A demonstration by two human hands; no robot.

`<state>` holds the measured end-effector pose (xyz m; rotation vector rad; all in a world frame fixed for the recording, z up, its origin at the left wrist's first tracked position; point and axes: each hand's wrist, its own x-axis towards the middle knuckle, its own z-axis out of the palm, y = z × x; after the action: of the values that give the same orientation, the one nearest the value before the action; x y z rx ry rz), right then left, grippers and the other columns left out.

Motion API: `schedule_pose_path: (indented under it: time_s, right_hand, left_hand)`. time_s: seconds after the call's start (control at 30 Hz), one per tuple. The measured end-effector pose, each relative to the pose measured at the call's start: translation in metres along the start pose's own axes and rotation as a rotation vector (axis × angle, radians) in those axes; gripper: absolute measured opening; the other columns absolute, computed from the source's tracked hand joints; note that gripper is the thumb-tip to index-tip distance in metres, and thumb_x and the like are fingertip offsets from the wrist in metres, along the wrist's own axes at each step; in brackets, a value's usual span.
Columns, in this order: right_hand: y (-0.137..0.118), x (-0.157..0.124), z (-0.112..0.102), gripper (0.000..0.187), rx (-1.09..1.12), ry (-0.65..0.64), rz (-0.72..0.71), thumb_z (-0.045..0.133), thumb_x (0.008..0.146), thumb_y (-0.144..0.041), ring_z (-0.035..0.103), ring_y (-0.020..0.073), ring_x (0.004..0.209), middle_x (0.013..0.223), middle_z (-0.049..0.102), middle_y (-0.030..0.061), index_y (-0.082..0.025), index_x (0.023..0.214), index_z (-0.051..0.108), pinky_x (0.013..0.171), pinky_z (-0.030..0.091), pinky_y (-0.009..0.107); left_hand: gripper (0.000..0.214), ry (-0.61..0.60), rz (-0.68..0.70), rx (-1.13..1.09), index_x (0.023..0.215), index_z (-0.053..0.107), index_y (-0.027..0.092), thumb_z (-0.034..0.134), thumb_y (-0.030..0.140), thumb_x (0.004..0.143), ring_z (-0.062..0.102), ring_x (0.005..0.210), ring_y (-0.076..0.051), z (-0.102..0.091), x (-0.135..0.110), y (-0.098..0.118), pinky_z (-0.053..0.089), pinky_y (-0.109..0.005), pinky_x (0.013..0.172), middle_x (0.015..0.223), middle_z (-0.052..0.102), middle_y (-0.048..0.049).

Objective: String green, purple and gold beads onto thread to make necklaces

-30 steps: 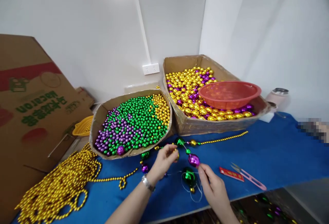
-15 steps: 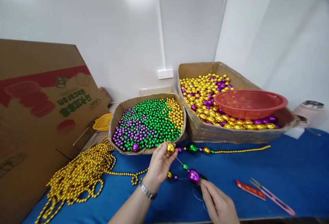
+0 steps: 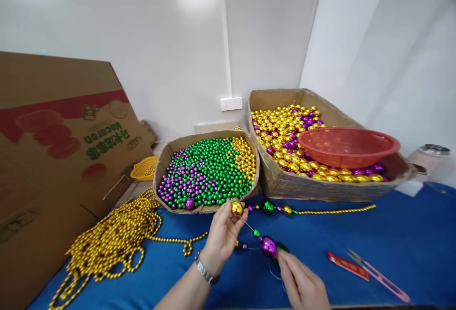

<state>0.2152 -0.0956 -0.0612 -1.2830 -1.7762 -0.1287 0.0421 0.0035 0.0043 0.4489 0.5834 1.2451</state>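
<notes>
My left hand (image 3: pixel 225 231), with a metal watch (image 3: pixel 204 267) on the wrist, pinches a large gold bead (image 3: pixel 237 208) between thumb and fingers. From it a thin string runs down to a small green bead (image 3: pixel 256 233) and a large purple bead (image 3: pixel 268 245). My right hand (image 3: pixel 301 279) is closed on the bead strand beside the purple bead, and a dark green bead (image 3: pixel 282 247) shows partly behind its fingertips. A loose loop of string hangs below. Behind, more of a strand lies on the table, with a large green bead (image 3: pixel 267 206) and small gold beads (image 3: pixel 335 211).
A cardboard box (image 3: pixel 156 177) holds small green, purple and gold beads. The larger box (image 3: pixel 302 191) holds big gold and purple beads under a red basket (image 3: pixel 349 147). Gold bead chains (image 3: pixel 114 229) heap at left. Pink-handled tweezers (image 3: pixel 383 277) and a red packet (image 3: pixel 348 266) lie right.
The view has shifted slightly. Both hands keep their hold in almost the same places, and the small green bead hangs a little lower along the string.
</notes>
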Motion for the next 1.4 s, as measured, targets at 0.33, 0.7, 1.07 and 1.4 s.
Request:
schedule_pose_path:
  time_s: [0.33, 0.7, 1.07, 1.4]
  right_hand:
    - [-0.002, -0.007, 0.0, 0.029, 0.108, -0.055, 0.138, 0.04, 0.094, -0.031, 0.071, 0.0189, 0.078, 0.088, 0.073, 0.0083, -0.018, 0.098, 0.065, 0.07, 0.055, 0.021]
    - [-0.012, -0.005, -0.004, 0.033, 0.316, -0.212, 0.401, 0.039, 0.094, -0.039, 0.069, 0.0153, 0.068, 0.083, 0.073, 0.0071, -0.018, 0.098, 0.064, 0.064, 0.052, 0.016]
    - [-0.014, -0.005, 0.005, 0.022, 0.148, -0.117, 0.265, 0.035, 0.094, -0.03, 0.069, 0.0159, 0.068, 0.078, 0.069, 0.005, -0.022, 0.096, 0.056, 0.061, 0.054, 0.021]
    - [-0.008, -0.008, 0.005, 0.03, 0.505, -0.165, 0.576, 0.054, 0.085, -0.045, 0.066, 0.0183, 0.078, 0.086, 0.066, 0.0067, -0.021, 0.099, 0.065, 0.07, 0.055, 0.024]
  left_hand:
    - [0.017, 0.034, -0.019, -0.034, 0.085, 0.066, 0.011, 0.065, 0.027, 0.081, 0.065, 0.091, -0.02, -0.002, -0.002, -0.004, 0.052, -0.036, 0.088, 0.09, 0.07, -0.0092]
    - [0.019, -0.02, 0.026, -0.008, 0.091, 0.065, 0.014, 0.067, 0.029, 0.079, 0.064, 0.096, -0.022, -0.001, -0.009, -0.003, 0.048, -0.038, 0.093, 0.095, 0.069, -0.008]
    - [0.024, -0.072, 0.054, 0.13, 0.095, 0.063, 0.017, 0.072, 0.026, 0.075, 0.064, 0.093, -0.021, 0.002, -0.021, -0.015, 0.048, -0.036, 0.085, 0.103, 0.064, -0.0074]
    - [0.025, -0.051, 0.076, 0.163, 0.093, 0.064, 0.018, 0.074, 0.027, 0.072, 0.064, 0.087, -0.019, -0.002, -0.021, -0.017, 0.047, -0.034, 0.084, 0.098, 0.065, -0.007]
